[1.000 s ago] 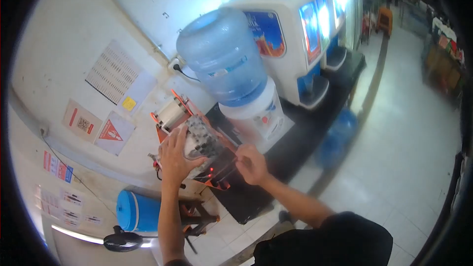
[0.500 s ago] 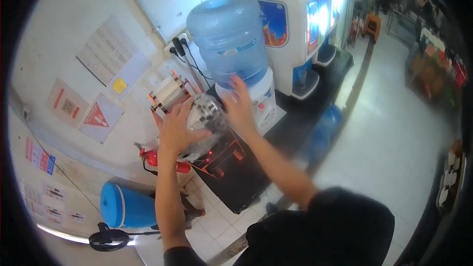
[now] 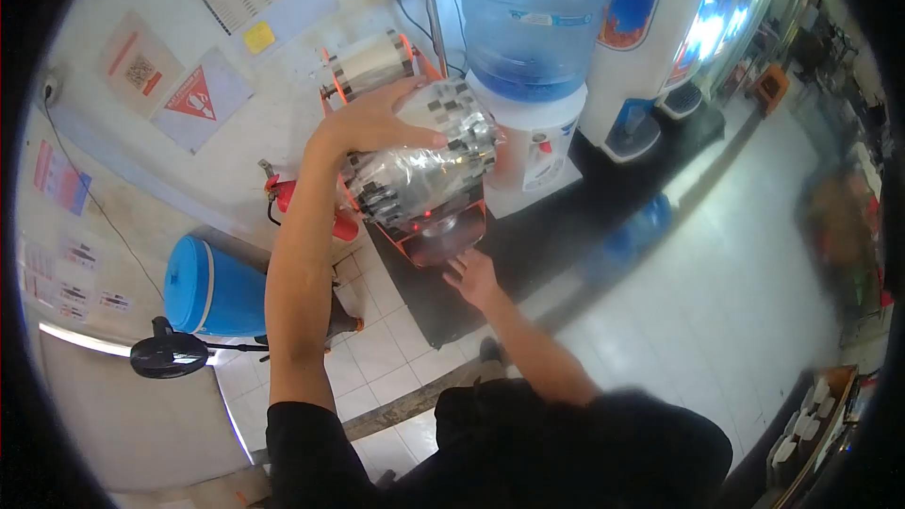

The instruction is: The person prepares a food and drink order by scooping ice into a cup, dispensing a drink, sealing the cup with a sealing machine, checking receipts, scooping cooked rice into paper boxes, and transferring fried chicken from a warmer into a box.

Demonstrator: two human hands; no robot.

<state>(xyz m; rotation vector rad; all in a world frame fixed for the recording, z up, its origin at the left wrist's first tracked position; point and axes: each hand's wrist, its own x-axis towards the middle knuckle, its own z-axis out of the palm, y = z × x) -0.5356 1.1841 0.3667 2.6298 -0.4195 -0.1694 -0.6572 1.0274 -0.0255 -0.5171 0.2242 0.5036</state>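
A sealing machine with an orange frame (image 3: pixel 412 253) stands on the black counter, and two red lights glow on its front. Clear plastic film (image 3: pixel 415 170) with black and grey checks drapes over it, bunched and shiny. My left hand (image 3: pixel 377 118) lies on the upper left of this film, thumb and fingers spread apart. A pale film roll (image 3: pixel 372 64) sits just behind that hand. Low at the machine's front, my right hand (image 3: pixel 474 278) has its fingers apart beside a rounded, shiny part (image 3: pixel 443 238). Whether the fingertips touch it I cannot tell.
A water dispenser with a blue bottle (image 3: pixel 533 24) stands right of the machine, then white drink dispensers (image 3: pixel 641 47). A red fire extinguisher (image 3: pixel 283 190), blue bin (image 3: pixel 222 283) and black fan (image 3: pixel 170 351) are at left. Another blue bottle (image 3: pixel 650 217) is beyond the black counter (image 3: pixel 528 254).
My right hand has dropped from beside the top of the film to the machine's low front. My left hand stays on the film. The view has shifted, with the machine now nearer.
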